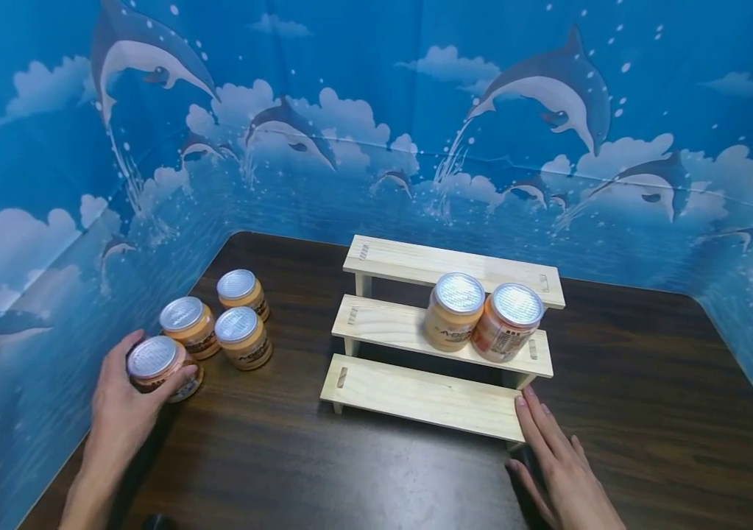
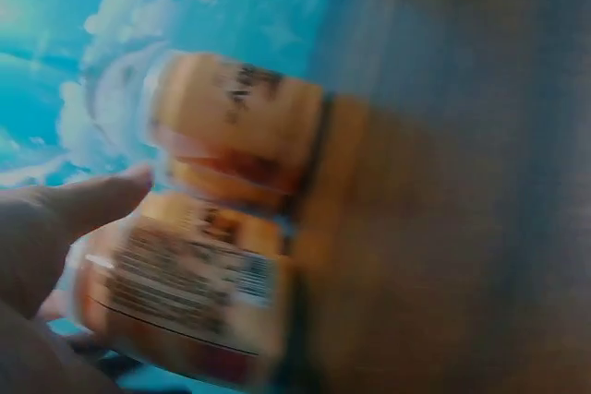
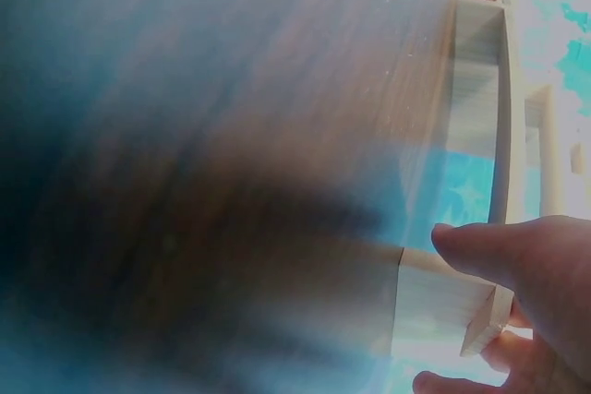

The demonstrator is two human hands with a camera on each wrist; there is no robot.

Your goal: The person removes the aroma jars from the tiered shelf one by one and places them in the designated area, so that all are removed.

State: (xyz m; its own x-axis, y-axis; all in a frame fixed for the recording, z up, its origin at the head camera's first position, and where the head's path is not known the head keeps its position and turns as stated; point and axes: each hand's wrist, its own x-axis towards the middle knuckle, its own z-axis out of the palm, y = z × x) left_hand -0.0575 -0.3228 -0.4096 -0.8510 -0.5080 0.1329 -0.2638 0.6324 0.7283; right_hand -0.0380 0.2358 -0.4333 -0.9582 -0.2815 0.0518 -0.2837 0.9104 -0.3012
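At the left, my left hand point(image 1: 126, 405) grips a squat jar point(image 1: 153, 358) with a silver lid and orange body, thumb at its near side and fingers round the far side. In the left wrist view the held jar point(image 2: 185, 292) shows a printed label. Three similar jars stand just behind and beside it: one jar point(image 1: 187, 324) close by, another jar point(image 1: 244, 338) to its right, a third jar point(image 1: 242, 291) farther back. My right hand point(image 1: 564, 467) rests with extended fingers against the right end of the lowest step of a pale wooden three-step rack point(image 1: 416, 394).
Two jars, an orange-cream jar point(image 1: 454, 313) and a redder jar point(image 1: 507, 324), stand side by side on the middle step. The dark wood table point(image 1: 323, 478) runs up to a blue dolphin-print cloth point(image 1: 376, 88) behind and at both sides. A small black object point(image 1: 159, 522) lies at the near edge.
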